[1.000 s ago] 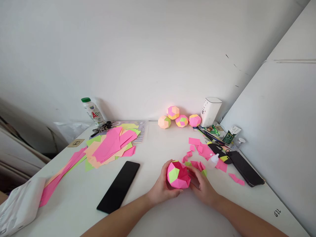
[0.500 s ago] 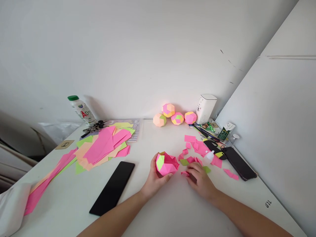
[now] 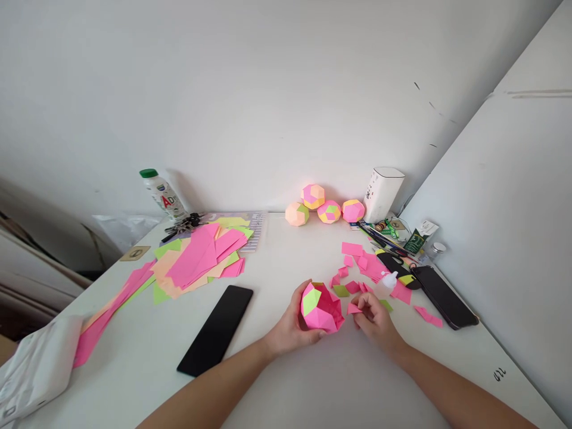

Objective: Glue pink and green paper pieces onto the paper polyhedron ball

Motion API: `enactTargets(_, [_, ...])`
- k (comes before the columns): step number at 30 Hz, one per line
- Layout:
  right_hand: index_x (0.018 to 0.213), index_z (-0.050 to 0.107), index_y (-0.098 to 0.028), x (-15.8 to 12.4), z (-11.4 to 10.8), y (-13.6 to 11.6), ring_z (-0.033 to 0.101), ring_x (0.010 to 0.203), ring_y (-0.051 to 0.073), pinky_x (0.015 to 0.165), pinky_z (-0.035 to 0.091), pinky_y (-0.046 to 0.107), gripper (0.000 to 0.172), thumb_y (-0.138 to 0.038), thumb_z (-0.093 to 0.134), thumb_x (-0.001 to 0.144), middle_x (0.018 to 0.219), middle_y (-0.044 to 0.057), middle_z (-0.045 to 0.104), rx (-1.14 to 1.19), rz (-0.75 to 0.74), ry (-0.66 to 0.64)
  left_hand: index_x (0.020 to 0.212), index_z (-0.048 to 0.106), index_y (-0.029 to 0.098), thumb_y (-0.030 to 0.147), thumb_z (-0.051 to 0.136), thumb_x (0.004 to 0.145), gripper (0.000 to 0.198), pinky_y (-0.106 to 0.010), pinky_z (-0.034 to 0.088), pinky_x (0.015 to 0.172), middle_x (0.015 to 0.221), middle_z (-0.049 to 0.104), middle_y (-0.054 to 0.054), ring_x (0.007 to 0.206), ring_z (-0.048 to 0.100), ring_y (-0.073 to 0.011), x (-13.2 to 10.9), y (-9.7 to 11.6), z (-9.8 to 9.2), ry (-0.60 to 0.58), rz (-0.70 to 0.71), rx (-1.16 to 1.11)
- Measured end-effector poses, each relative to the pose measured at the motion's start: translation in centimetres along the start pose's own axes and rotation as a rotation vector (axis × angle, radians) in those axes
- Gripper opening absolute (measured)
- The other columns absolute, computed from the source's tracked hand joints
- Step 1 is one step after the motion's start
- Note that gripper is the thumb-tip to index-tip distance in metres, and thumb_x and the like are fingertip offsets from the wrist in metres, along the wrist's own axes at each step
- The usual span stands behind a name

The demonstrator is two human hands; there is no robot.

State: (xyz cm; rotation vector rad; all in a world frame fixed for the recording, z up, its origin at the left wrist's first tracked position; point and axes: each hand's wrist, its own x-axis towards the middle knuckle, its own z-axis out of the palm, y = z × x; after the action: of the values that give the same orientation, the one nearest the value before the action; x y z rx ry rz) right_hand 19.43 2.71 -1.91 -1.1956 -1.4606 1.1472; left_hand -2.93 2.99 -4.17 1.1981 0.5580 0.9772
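Now, from my remote seat, I see the left hand (image 3: pixel 290 330) cupped around an open pink paper polyhedron (image 3: pixel 322 308), a faceted shell of crisp folded paper with one lime-green square face turned toward the camera. Its top is unfinished, so the creased pink inside shows. The fingers wrap its left and lower sides, and it sits low over the smooth white table (image 3: pixel 286 387), near the front middle; I cannot tell whether it touches the surface.

Just beside it, the right hand (image 3: pixel 378 325) pinches a small folded pink paper piece (image 3: pixel 354 308) between thumb and fingertips. The piece is flat, sharp-edged and close to the shell's open rim, though I cannot say that they meet.

Behind the right hand lie loose pink and green paper scraps (image 3: pixel 367 267), mostly small squares and wedges, and a small clear glue bottle with a white cap (image 3: pixel 388 280). A glossy black phone (image 3: pixel 215 329) lies flat to the left, and a second dark phone (image 3: pixel 444 289) lies near the right wall. Further left, a loose pile of pink, peach and green paper sheets (image 3: pixel 201 259) spreads out. Three finished faceted paper balls (image 3: pixel 329 211) rest against the back wall, next to a white rounded box (image 3: pixel 383 193).
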Motion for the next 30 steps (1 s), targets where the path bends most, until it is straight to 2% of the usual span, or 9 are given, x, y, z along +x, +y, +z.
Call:
enactTargets(6, [0.071,0.049,-0.021,0.8,-0.6,0.5,0.050,0.052,0.010,0.048,0.044,0.025,0.019,-0.027,0.067,0.069,0.080,-0.001,0.054,0.103,0.089,-0.026,0.142,0.008,0.035,0.028,0.078,0.068,0.102,-0.044,0.046,0.090,0.132,0.042,-0.015,0.115,0.050,-0.0301,-0.1,0.0,0.1,-0.020,-0.001,0.006])
enactTargets(12, [0.078,0.060,-0.020,0.7,-0.7,0.2,0.053,0.051,0.012,0.052,0.047,0.028,0.011,-0.028,0.063,0.071,0.065,-0.002,0.057,0.076,0.127,-0.030,0.142,0.011,0.033,0.033,0.077,0.069,0.099,-0.044,0.043,0.094,0.135,0.038,-0.016,0.119,0.047,-0.0300,-0.1,0.3,0.4,-0.014,0.008,0.009])
enactTargets(17, [0.088,0.067,-0.019,0.5,-0.7,-0.4,0.054,0.051,0.013,0.053,0.047,0.029,0.019,-0.028,0.059,0.074,0.059,-0.003,0.056,0.056,0.154,-0.039,0.142,0.011,0.032,0.033,0.077,0.069,0.098,-0.045,0.041,0.096,0.135,0.038,-0.016,0.120,0.046,-0.0295,-0.1,0.4,0.3,-0.024,0.003,0.014])
enactTargets(23, [0.091,0.068,-0.020,0.6,-0.6,-0.4,0.053,0.055,0.011,0.053,0.045,0.027,0.025,-0.018,0.060,0.067,0.078,0.000,0.059,0.049,0.169,-0.034,0.142,0.007,0.030,0.033,0.078,0.067,0.103,-0.046,0.042,0.096,0.134,0.038,-0.016,0.119,0.046,-0.0303,-0.3,0.7,0.6,-0.037,0.002,0.039])
enactTargets(30, [0.089,0.066,-0.022,0.6,-0.7,-0.1,0.053,0.055,0.013,0.055,0.042,0.028,0.027,-0.013,0.054,0.066,0.067,-0.002,0.055,0.076,0.170,-0.047,0.141,0.007,0.028,0.029,0.077,0.068,0.102,-0.046,0.041,0.097,0.132,0.040,-0.018,0.119,0.047,-0.0298,-0.4,0.8,0.7,-0.062,0.045,0.115])
